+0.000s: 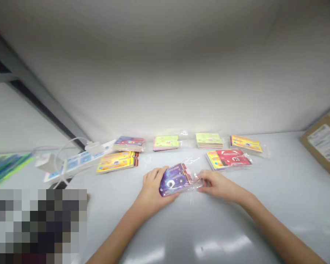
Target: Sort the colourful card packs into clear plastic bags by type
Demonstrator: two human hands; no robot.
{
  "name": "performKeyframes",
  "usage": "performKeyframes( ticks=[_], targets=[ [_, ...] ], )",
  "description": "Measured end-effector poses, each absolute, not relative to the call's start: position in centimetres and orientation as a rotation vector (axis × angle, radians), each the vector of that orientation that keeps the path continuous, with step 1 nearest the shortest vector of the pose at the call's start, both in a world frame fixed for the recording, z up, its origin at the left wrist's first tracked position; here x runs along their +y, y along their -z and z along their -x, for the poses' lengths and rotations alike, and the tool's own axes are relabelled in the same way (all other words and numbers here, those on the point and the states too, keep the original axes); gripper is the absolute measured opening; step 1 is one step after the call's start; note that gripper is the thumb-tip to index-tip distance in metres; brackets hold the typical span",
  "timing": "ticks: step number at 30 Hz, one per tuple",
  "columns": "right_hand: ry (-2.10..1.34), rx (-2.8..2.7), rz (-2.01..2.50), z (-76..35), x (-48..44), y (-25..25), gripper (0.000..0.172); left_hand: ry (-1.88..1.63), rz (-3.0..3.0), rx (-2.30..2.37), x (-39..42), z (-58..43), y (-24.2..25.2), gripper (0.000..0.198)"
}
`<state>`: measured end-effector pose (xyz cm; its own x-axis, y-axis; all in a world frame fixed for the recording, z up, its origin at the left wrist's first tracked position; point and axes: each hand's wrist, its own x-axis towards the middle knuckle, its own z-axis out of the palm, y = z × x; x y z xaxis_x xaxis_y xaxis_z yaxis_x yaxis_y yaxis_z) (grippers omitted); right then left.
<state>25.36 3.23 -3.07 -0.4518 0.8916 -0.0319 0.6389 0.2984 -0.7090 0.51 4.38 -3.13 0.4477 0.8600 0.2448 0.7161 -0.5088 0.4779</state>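
Observation:
A stack of purple cards (173,179) in a clear plastic bag lies in front of me on the table. My left hand (154,187) is wrapped round its left end, thumb along the near side and fingers at the far side. At the right, my right hand (213,183) pinches the loose clear end of the plastic bag (195,179). Beyond it to the right rests a bagged stack of red and yellow cards (233,158), apart from my fingers.
Along the wall are bagged card stacks: purple-red (129,142), two yellow-green (165,142) (209,139) and orange (246,143). A yellow stack (117,162) sits near a white power strip (79,160) with cables. A cardboard box (323,145) stands at right.

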Motion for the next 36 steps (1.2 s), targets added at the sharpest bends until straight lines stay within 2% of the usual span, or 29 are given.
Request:
performKeyframes(
  ticks=[7, 19, 28, 36],
  targets=[
    [-0.919, -2.195, 1.402, -25.07, 3.17, 2.94, 0.003, -0.641, -2.408, 1.344, 4.37, -0.52, 2.92, 0.071],
    [-0.954, -2.131, 1.438, -24.72, 3.13, 2.89, 0.003, -0.636, -2.414, 1.345, 4.47, -0.44, 3.17, 0.072],
    [-0.920, -2.092, 1.394, -24.83, 3.24, 3.16, 0.012, -0.629, -2.416, 1.351, 4.36, -0.54, 2.94, 0.070],
    [-0.831, -2.031, 1.402, -24.91, 3.55, 3.37, 0.009, -0.617, -2.415, 1.354, 4.39, -0.40, 3.14, 0.072]
  ],
)
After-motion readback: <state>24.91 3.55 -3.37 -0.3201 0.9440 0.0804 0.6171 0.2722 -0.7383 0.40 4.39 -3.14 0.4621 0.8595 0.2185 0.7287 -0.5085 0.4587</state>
